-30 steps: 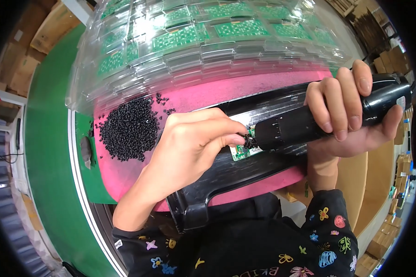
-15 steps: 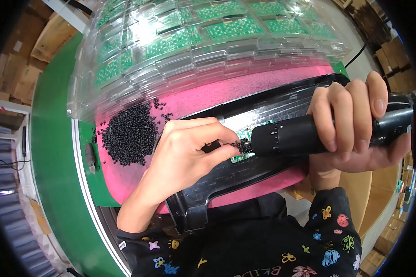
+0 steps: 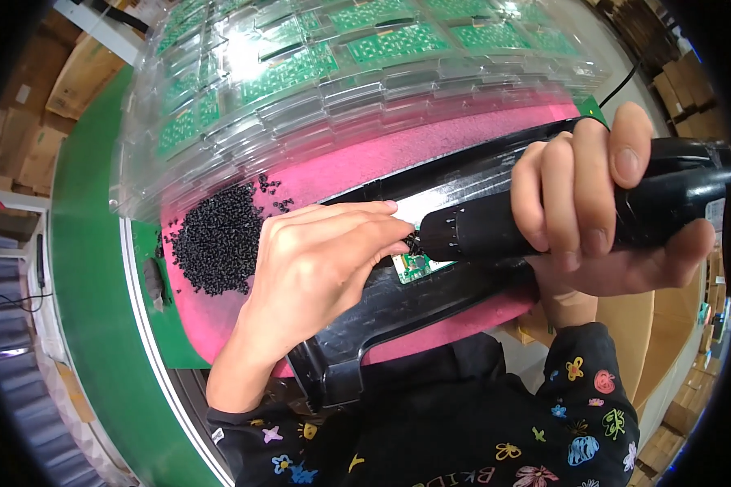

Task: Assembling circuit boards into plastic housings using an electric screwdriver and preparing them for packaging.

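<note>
My right hand [image 3: 581, 195] is wrapped around a black electric screwdriver [image 3: 483, 229] lying almost level, its nose pointing left. Right at that nose, my left hand [image 3: 304, 264] pinches a few small black screws [image 3: 413, 242]. The screwdriver's bit cannot be made out among the fingers and screws. Beneath them a green circuit board [image 3: 417, 272] sits inside a long black plastic housing [image 3: 439, 299]; my hands and the tool cover part of it.
A heap of small black screws [image 3: 219, 243] lies on the pink mat [image 3: 365, 166] to the left. Behind stand stacked clear plastic trays [image 3: 325, 109] holding green boards. A dark grey object [image 3: 153, 282] rests on the green table [image 3: 93, 243]. Cardboard boxes [image 3: 690, 89] are at the right.
The screwdriver and my right hand have shifted left and slightly up. My left fingers have straightened and tilted over the screws, and more of the board's lower left part shows.
</note>
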